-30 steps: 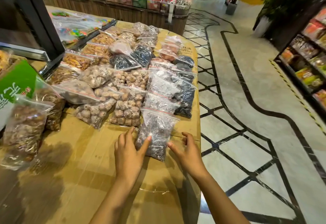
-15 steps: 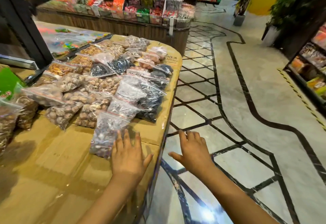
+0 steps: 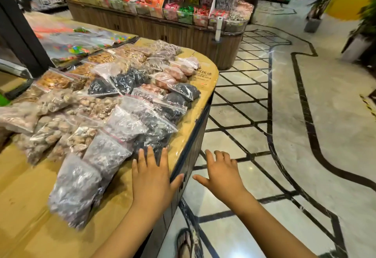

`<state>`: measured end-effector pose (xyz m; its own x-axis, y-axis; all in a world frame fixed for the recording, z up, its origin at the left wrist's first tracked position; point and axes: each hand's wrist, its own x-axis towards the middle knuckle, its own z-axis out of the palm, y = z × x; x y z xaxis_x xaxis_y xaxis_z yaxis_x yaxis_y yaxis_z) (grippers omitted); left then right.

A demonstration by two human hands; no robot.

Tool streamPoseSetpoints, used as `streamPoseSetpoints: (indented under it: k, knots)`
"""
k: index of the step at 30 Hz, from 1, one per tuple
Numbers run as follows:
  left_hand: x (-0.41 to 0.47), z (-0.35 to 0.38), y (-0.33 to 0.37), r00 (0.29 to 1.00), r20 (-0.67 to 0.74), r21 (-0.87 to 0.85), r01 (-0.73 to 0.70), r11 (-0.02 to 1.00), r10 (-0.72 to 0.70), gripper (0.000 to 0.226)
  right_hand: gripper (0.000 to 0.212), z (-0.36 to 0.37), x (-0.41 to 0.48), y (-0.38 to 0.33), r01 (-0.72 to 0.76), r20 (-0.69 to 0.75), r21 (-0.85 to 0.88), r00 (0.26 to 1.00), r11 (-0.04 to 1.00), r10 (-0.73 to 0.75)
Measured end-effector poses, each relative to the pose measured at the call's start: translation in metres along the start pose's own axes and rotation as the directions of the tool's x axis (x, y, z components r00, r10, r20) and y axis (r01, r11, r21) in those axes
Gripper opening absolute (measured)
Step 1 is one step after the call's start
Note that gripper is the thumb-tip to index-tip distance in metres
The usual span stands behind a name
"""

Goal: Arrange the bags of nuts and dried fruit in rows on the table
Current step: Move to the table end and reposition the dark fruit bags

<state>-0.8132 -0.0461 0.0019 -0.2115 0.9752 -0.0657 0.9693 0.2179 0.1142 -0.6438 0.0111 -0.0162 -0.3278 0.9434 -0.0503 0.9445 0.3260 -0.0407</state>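
Fingers (image 3: 151,156) of the left hand (image 3: 151,178) lie straight and spread, grasping nothing. Their tips are at the near edge of the bag of dark dried fruit (image 3: 156,133), at twelve o'clock from the palm; whether they press it or hang just above it cannot be told. The right hand (image 3: 221,174) is likewise released, fingers splayed, and hangs clear of the desk (image 3: 30,207), over the floor (image 3: 254,115) at three o'clock of the left hand.

The bags of nuts and dried fruit lie overlapped in slanting rows running from seven o'clock toward one o'clock. The nearest, a grey-flecked bag (image 3: 75,188), sits at nine o'clock of the left hand.

The likeliest mishap, in my judgement, is at the rim (image 3: 196,133). The dark bag is the outermost of its row and lies near that rounded edge, so a push toward three o'clock could slide the slick plastic off onto the floor. The bags also overlap like shingles, so dragging one may pull its neighbours askew.

For room, bare cardboard-covered desk top opens at six to eight o'clock of the rows and would suit further bags. Toward three o'clock only a narrow strip remains before the rim. A sandalled foot (image 3: 185,241) stands near the desk base at six o'clock.
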Motion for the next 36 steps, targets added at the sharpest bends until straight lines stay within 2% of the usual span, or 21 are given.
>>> streamPoseSetpoints:
  k: [3,8,13,16,20,25,27,30,32,36]
  knots:
    - [0.061,-0.008,0.007,0.999,-0.051,-0.038,0.013,0.999,-0.015,0.086,0.083,-0.010,0.071,0.009,0.053,-0.033,-0.026,0.998,0.998,-0.054]
    - [0.160,-0.032,0.003,0.997,-0.032,-0.052,0.068,0.996,-0.070,0.084,0.081,-0.047,0.182,0.016,0.152,-0.048,-0.076,0.987,0.985,-0.156]
    - [0.238,-0.061,-0.011,0.975,-0.064,-0.101,0.207,0.973,-0.214,0.084,0.083,-0.081,0.281,0.010,0.266,-0.011,-0.078,0.963,0.961,-0.268]
    - [0.279,-0.062,-0.028,0.940,-0.083,-0.128,0.320,0.939,-0.332,0.082,0.085,-0.085,0.343,-0.005,0.390,0.009,-0.118,0.920,0.913,-0.392]
    - [0.319,-0.062,-0.057,0.833,-0.123,-0.132,0.525,0.841,-0.539,0.086,0.076,-0.080,0.430,-0.040,0.597,-0.036,-0.097,0.798,0.797,-0.602]
    - [0.361,-0.062,-0.083,0.586,-0.083,-0.172,0.788,0.591,-0.806,0.085,0.079,-0.074,0.525,-0.085,0.809,0.095,-0.061,0.588,0.585,-0.803]
    - [0.374,-0.059,-0.089,0.490,-0.046,-0.168,0.855,0.491,-0.870,0.087,0.077,-0.077,0.553,-0.098,0.871,0.127,-0.028,0.489,0.490,-0.863]
    - [0.387,-0.055,-0.097,0.383,-0.022,-0.189,0.905,0.380,-0.924,0.093,0.075,-0.076,0.588,-0.119,0.932,0.194,0.026,0.350,0.362,-0.916]
    - [0.388,-0.054,-0.108,0.339,-0.038,-0.212,0.917,0.339,-0.940,0.101,0.077,-0.072,0.602,-0.133,0.951,0.215,0.085,0.274,0.298,-0.937]
    - [0.384,-0.052,-0.137,0.310,-0.011,-0.364,0.884,0.293,-0.951,0.109,0.087,-0.059,0.612,-0.156,0.961,0.311,0.190,0.134,0.200,-0.941]
